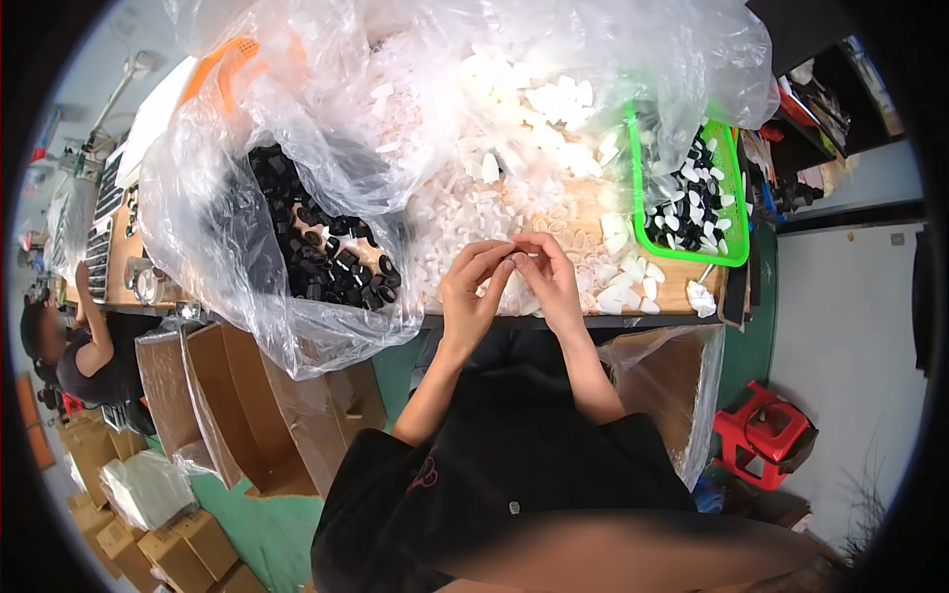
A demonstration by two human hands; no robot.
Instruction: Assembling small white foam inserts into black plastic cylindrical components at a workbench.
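My left hand (473,289) and my right hand (550,281) meet at the fingertips over the table's front edge. Both are closed in a pinch around something small and dark, mostly hidden by the fingers. Beneath and beyond them spreads a heap of small clear and whitish plastic pieces (465,212). White oval pieces (621,295) lie to the right of my right hand. Left of my hands, a clear plastic bag (203,232) gapes around many small black parts (341,282).
A green basket (639,212) at the right holds black and white pieces. Open cardboard boxes (242,405) stand below the table at left. A red stool (756,435) sits on the floor at right. Another person (84,361) works at the far left.
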